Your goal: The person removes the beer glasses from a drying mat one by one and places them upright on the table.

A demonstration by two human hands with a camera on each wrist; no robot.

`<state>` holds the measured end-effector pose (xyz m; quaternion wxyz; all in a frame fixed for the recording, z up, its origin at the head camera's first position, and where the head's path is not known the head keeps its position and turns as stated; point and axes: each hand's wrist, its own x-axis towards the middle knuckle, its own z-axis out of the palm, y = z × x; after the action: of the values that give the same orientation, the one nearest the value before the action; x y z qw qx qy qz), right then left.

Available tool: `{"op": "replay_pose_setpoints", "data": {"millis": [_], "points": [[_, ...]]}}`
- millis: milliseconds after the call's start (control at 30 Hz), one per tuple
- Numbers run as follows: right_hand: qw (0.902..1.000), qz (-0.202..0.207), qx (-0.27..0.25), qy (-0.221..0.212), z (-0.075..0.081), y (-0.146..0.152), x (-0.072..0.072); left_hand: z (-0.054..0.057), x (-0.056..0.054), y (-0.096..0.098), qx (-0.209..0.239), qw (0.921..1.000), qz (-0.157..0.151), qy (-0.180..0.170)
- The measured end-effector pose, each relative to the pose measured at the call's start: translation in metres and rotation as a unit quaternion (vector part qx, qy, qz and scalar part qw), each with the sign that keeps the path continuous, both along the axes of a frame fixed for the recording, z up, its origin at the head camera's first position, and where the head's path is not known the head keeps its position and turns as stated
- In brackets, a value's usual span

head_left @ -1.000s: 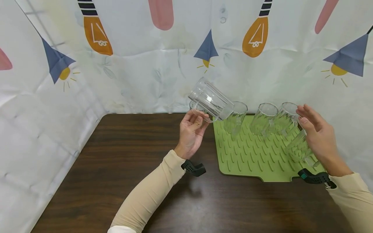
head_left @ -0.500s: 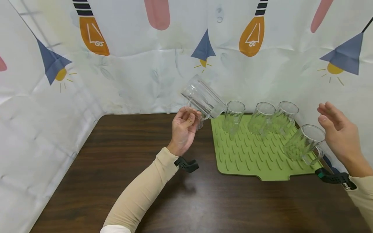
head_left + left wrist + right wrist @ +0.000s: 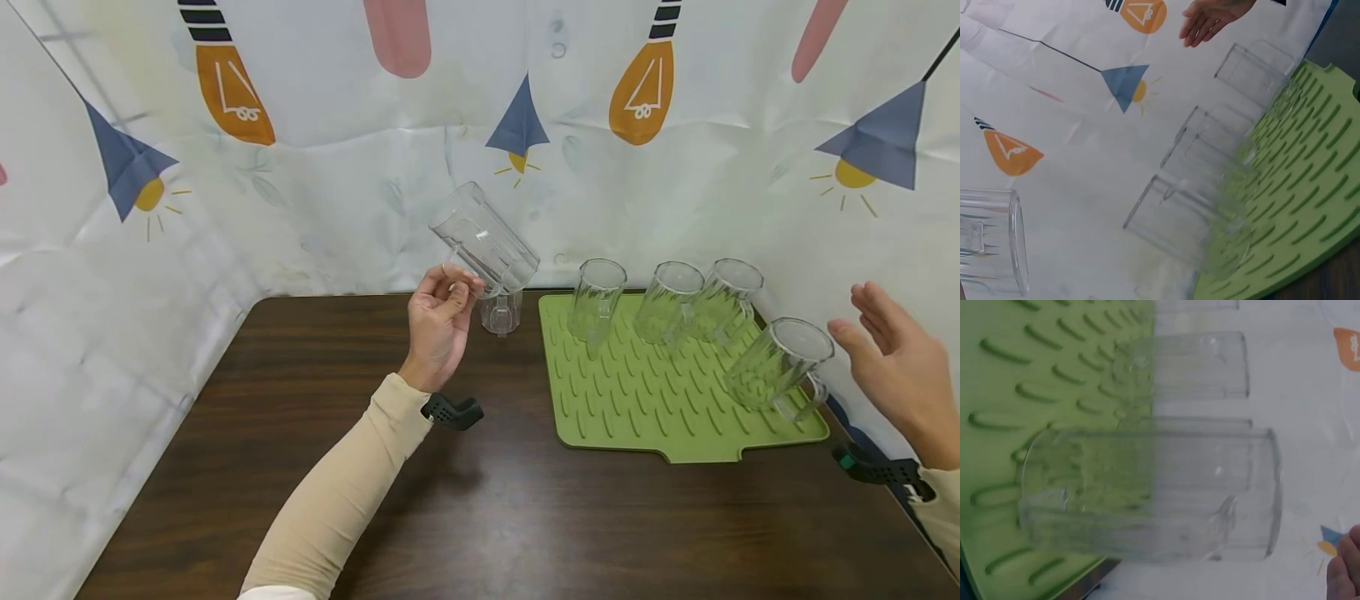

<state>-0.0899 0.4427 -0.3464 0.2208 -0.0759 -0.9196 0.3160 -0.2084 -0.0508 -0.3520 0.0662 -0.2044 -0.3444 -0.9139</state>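
A clear glass mug (image 3: 486, 237) is pinched by its handle in my left hand (image 3: 441, 321), tilted and raised above the table's back edge. Part of it shows at the lower left of the left wrist view. Behind and below it, another glass mug (image 3: 501, 313) stands on the table, partly covered. Several more glass mugs stand on the green mat, with one mug (image 3: 780, 363) nearest my right hand (image 3: 903, 371). That hand hovers right of this mug with fingers extended, apart from it and holding nothing.
The ridged green mat (image 3: 637, 417) lies on the right of the dark wooden table (image 3: 585, 525). On it a mug (image 3: 597, 296) stands at the back left, with a pair (image 3: 671, 302) toward the back right. A printed cloth (image 3: 337, 192) hangs behind.
My left hand has carried its mug leftward, away from the mat, uncovering the mug behind. My right hand has drawn off to the right from the front right mug, which stays on the mat.
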Motion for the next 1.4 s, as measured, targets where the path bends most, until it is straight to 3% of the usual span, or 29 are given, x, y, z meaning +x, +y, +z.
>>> {"op": "replay_pose_setpoints", "data": {"millis": [467,767,933,1400], "points": [[0.9916,-0.014,0.106,-0.072,-0.019,0.023,0.008,0.002,-0.012,-0.031,-0.064,0.9958,0.066,0.009],[0.9886,-0.002,0.134,-0.068,-0.039,0.034,0.014,-0.004,-0.023,-0.047,-0.093,0.9915,0.090,0.011],[0.9869,0.007,0.148,-0.063,-0.053,0.038,0.016,-0.008,-0.025,-0.053,-0.101,0.9896,0.101,0.011],[0.9768,0.045,0.173,-0.118,-0.078,0.036,0.021,-0.027,-0.031,-0.061,-0.131,0.9830,0.129,-0.001]]}}
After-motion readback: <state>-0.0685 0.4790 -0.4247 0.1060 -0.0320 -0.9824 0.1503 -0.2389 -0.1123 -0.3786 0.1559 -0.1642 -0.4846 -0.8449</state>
